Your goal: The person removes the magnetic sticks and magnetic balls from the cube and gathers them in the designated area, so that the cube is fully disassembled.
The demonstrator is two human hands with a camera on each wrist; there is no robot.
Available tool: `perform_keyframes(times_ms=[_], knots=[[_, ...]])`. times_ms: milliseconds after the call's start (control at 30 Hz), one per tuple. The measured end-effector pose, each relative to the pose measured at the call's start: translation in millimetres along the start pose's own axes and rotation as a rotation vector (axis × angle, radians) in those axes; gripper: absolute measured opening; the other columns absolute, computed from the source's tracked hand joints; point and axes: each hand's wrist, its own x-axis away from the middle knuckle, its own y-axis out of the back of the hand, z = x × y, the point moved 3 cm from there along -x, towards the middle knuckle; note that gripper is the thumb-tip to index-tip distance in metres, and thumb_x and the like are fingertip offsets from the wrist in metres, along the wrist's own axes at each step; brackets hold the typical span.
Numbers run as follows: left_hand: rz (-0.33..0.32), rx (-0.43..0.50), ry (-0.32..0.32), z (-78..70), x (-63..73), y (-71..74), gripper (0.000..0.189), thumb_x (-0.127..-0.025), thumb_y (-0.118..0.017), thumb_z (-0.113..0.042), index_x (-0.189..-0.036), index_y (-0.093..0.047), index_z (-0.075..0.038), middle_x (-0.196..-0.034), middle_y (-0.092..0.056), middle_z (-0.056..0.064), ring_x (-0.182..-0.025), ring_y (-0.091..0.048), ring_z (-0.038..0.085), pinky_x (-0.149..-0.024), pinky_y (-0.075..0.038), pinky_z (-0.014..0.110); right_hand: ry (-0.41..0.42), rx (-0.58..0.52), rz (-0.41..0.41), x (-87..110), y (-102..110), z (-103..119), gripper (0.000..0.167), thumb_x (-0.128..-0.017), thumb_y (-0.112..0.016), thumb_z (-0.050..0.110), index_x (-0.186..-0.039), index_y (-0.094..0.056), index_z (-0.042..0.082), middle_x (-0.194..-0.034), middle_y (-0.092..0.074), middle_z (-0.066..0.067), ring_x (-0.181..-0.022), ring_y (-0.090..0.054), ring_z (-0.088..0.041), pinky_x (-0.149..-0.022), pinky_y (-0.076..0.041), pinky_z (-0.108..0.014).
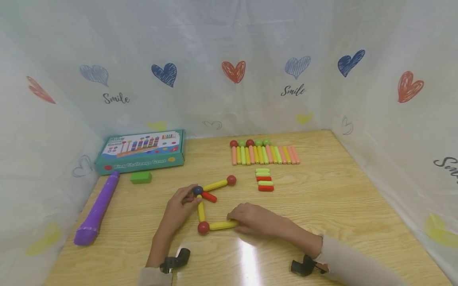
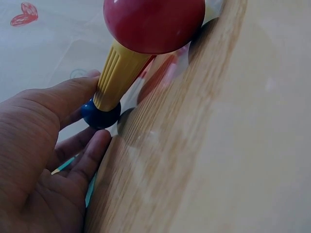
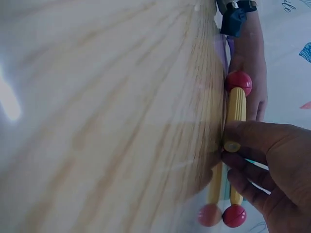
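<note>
An angular frame of rods and balls lies on the wooden table in the head view. My left hand point(image 1: 180, 208) pinches its blue ball point(image 1: 198, 190) between thumb and fingers. From that ball run a yellow rod point(image 1: 216, 185) to a far red ball point(image 1: 231, 180), a short red rod point(image 1: 210, 196), and another yellow rod point(image 2: 119, 73) to the near red ball point(image 2: 154, 22). A third yellow rod point(image 1: 221, 225) extends right from the near red ball. My right hand point(image 3: 286, 165) pinches this rod's free end between thumb and fingers.
Behind stands a row of coloured rods point(image 1: 264, 155) with red and green balls point(image 1: 258, 143) above it. Several short rods point(image 1: 264, 179) are stacked nearer. At the left are a teal game box point(image 1: 143, 153), a green block point(image 1: 141, 177) and a purple microphone-shaped object point(image 1: 98, 210).
</note>
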Motion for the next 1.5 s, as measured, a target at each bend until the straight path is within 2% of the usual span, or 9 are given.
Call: perform_keyframes(times_ms=[67, 167, 333, 400, 500, 800, 1067, 1333, 1500], knots=[[-0.002, 0.003, -0.002, -1.5, 0.1, 0.5, 0.053, -0.094, -0.072, -0.032, -0.143, -0.056, -0.019, -0.135, -0.055, 0.006, -0.115, -0.06, 0.024, -0.098, -0.051, 0.039, 0.009, -0.001, -0.007, 0.8, -1, 0, 0.032, -0.096, -0.069, 0.019, -0.128, -0.065, 0.011, -0.12, -0.067, 0.001, -0.112, -0.06, -0.012, -0.098, -0.047, -0.024], [-0.003, 0.004, -0.001, -2.7, -0.4, 0.8, 0.052, -0.093, -0.073, -0.031, -0.142, -0.057, -0.019, -0.134, -0.056, 0.006, -0.115, -0.059, 0.023, -0.099, -0.05, 0.037, 0.073, 0.005, -0.071, 2.4, 0, 1, 0.031, -0.097, -0.068, 0.016, -0.128, -0.066, 0.011, -0.121, -0.066, 0.0, -0.112, -0.061, -0.011, -0.099, -0.046, -0.022], [-0.005, 0.004, -0.011, -2.1, -1.6, 1.3, 0.053, -0.092, -0.073, -0.033, -0.141, -0.057, -0.02, -0.133, -0.056, 0.005, -0.114, -0.059, 0.022, -0.098, -0.05, 0.035, 0.182, 0.123, -0.14, 4.6, 4, 2, 0.025, -0.093, -0.072, 0.012, -0.118, -0.072, 0.011, -0.115, -0.065, -0.002, -0.106, -0.062, -0.012, -0.096, -0.047, -0.018], [-0.006, 0.003, -0.011, -1.8, -2.2, 0.9, 0.053, -0.092, -0.073, -0.033, -0.141, -0.058, -0.02, -0.133, -0.056, 0.005, -0.114, -0.059, 0.022, -0.098, -0.05, 0.036, 0.194, 0.161, -0.139, 5.3, 6, 2, 0.025, -0.092, -0.074, 0.012, -0.117, -0.073, 0.011, -0.114, -0.065, -0.003, -0.105, -0.062, -0.012, -0.095, -0.047, -0.019], [-0.005, -0.006, 0.005, -1.6, -2.4, -0.3, 0.053, -0.093, -0.073, -0.034, -0.142, -0.057, -0.021, -0.134, -0.055, 0.005, -0.115, -0.059, 0.022, -0.098, -0.051, 0.037, 0.193, 0.144, -0.148, 6.7, 7, 0, 0.024, -0.091, -0.074, 0.011, -0.116, -0.074, 0.011, -0.113, -0.066, -0.002, -0.104, -0.063, -0.011, -0.095, -0.047, -0.018], [-0.003, -0.012, 0.016, -2.8, -0.2, 0.0, 0.053, -0.094, -0.072, -0.034, -0.143, -0.056, -0.023, -0.135, -0.055, 0.004, -0.115, -0.06, 0.022, -0.098, -0.051, 0.037, 0.053, 0.007, -0.224, 23.0, 20, -19, 0.027, -0.088, -0.074, 0.005, -0.115, -0.073, 0.01, -0.112, -0.065, 0.002, -0.102, -0.062, -0.009, -0.089, -0.05, -0.017], [0.005, -0.006, 0.04, -1.2, -0.7, 2.0, 0.053, -0.094, -0.072, -0.035, -0.143, -0.055, -0.025, -0.136, -0.054, 0.004, -0.116, -0.06, 0.023, -0.098, -0.051, 0.04, -0.052, -0.103, -0.347, 37.0, 32, -42, 0.03, -0.085, -0.077, -0.001, -0.112, -0.073, 0.009, -0.107, -0.066, 0.002, -0.092, -0.063, -0.009, -0.074, -0.054, -0.019], [0.002, 0.0, 0.017, 0.0, 0.3, 0.9, 0.054, -0.094, -0.072, -0.032, -0.143, -0.055, -0.021, -0.136, -0.054, 0.006, -0.116, -0.06, 0.024, -0.099, -0.05, 0.039, -0.11, -0.112, -0.461, 47.8, 46, -63, 0.032, -0.083, -0.077, -0.005, -0.112, -0.073, 0.007, -0.108, -0.068, -0.002, -0.089, -0.067, -0.013, -0.072, -0.057, -0.024], [0.0, -0.009, 0.032, -0.1, -0.5, -0.1, 0.051, -0.093, -0.073, -0.032, -0.14, -0.057, -0.022, -0.136, -0.054, 0.005, -0.117, -0.059, 0.023, -0.098, -0.05, 0.035, -0.141, -0.105, -0.502, 54.8, 53, -72, 0.032, -0.083, -0.076, -0.006, -0.113, -0.073, 0.006, -0.105, -0.068, -0.002, -0.081, -0.064, -0.011, -0.063, -0.056, -0.03]])
